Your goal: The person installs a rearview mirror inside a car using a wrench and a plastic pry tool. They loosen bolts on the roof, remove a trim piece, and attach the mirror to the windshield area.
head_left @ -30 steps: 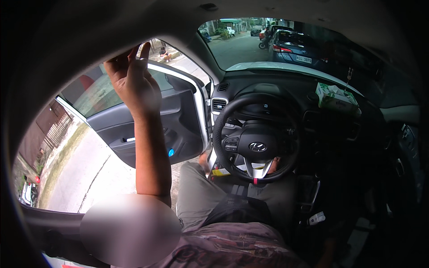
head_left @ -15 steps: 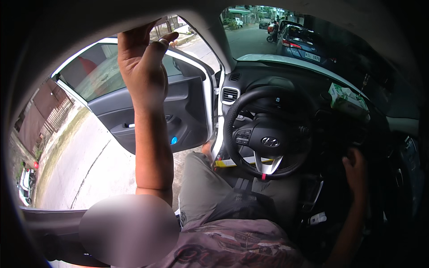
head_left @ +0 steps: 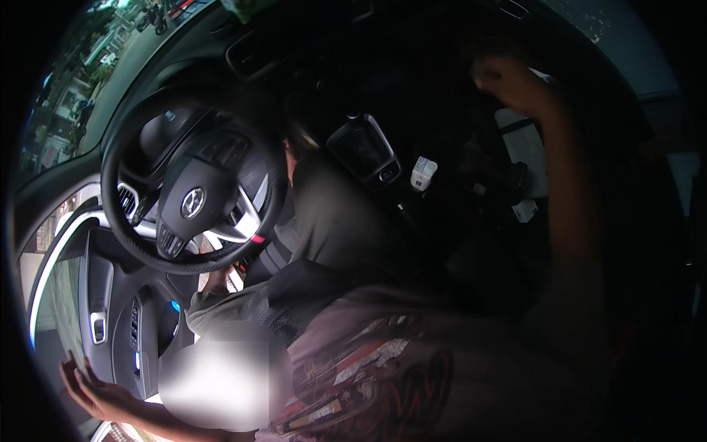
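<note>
My left hand [head_left: 92, 390] is at the lower left beside the car door's inner panel [head_left: 121, 283]. Its fingers are spread and bent a little, with nothing in them. Far off on the right, over the dark passenger side, my right hand [head_left: 508, 82] is held out with its fingers curled. Deep shadow and some blur hide what is in it, if anything. Below its wrist lies a pale flat thing [head_left: 524, 147] that I cannot make out. The black steering wheel [head_left: 193, 202] stands in front of me, touched by neither hand.
The gear console [head_left: 363, 149] is right of the wheel, with a small white object [head_left: 423, 173] beside it. Another small white item [head_left: 525, 211] lies farther right. An air vent [head_left: 127, 199] sits near the door. Outside, the street shows through the windshield [head_left: 96, 81].
The view has swung right and tilted. My left hand has come down from the top of the door opening to beside the door panel. My right arm now reaches farther toward the passenger side.
</note>
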Motion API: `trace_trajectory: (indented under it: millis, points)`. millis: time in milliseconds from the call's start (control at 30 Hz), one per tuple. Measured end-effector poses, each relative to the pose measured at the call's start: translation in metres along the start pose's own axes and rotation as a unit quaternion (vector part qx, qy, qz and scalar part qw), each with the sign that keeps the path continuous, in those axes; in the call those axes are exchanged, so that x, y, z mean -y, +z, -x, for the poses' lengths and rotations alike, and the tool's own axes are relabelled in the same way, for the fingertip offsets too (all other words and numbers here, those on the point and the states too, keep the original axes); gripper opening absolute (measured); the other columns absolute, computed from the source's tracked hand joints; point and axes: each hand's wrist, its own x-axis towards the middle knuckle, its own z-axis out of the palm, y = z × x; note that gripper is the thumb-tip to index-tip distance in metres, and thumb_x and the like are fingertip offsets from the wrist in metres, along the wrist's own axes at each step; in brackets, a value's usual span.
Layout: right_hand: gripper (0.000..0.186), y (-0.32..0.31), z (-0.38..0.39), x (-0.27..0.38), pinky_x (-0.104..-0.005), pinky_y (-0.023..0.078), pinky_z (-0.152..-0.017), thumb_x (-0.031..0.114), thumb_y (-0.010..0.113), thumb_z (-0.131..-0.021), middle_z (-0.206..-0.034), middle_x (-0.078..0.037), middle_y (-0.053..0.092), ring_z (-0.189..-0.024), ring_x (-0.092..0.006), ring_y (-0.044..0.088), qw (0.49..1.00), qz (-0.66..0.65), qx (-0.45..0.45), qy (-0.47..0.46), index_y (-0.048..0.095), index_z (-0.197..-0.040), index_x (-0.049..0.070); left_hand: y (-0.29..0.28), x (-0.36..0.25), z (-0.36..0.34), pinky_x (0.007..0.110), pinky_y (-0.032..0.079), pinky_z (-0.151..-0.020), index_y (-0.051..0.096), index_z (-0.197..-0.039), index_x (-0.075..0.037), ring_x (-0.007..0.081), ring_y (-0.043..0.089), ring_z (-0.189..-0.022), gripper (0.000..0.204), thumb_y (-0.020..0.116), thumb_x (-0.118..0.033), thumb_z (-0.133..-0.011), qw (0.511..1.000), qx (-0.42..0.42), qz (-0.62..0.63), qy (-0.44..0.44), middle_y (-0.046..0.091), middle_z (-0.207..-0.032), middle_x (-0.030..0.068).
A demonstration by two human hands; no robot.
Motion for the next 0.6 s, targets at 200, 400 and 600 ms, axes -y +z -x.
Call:
trace_trajectory:
  millis: [200, 400, 600]
  points:
    - [0.03, 0.139, 0.018, -0.125, -0.0458, 0.061, -0.085, 0.016, 0.079, -0.087, -0.101, -0.021, 0.076, -0.096, -0.0298, 0.076, 0.901, 0.034, 0.282, 0.328, 0.076, -0.109, -0.003, 0.018, 0.026, 0.019, 0.043, 0.051, -0.108, 0.054, -0.149, 0.001, 0.0269, 0.064, -0.13, 0.043, 0.054, -0.018, -0.11, 0.983, 0.15, -0.074, -0.079, 0.067, -0.139, 0.0181]
    - [0.034, 0.305, 0.066, -0.216, -0.0471, 0.061, -0.087, 0.019, 0.083, -0.084, -0.103, -0.02, 0.077, -0.098, -0.0333, 0.076, 0.953, 0.178, 0.168, 0.178, 0.077, -0.109, -0.002, 0.042, 0.009, 0.012, 0.034, 0.054, -0.095, 0.057, -0.145, 0.002, 0.0236, 0.068, -0.123, 0.041, 0.056, -0.003, -0.104, 0.978, 0.184, -0.035, -0.091, 0.069, -0.135, 0.0151]
    - [0.029, 0.339, 0.074, -0.239, -0.0493, 0.058, -0.095, 0.017, 0.076, -0.088, -0.122, -0.023, 0.073, -0.111, -0.0381, 0.073, 0.936, 0.23, 0.201, 0.177, 0.076, -0.112, 0.003, 0.064, -0.015, 0.04, 0.034, 0.055, -0.092, 0.067, -0.128, 0.001, 0.0195, 0.07, -0.114, 0.033, 0.059, 0.003, -0.095, 0.976, 0.192, -0.029, -0.096, 0.071, -0.123, 0.0102]
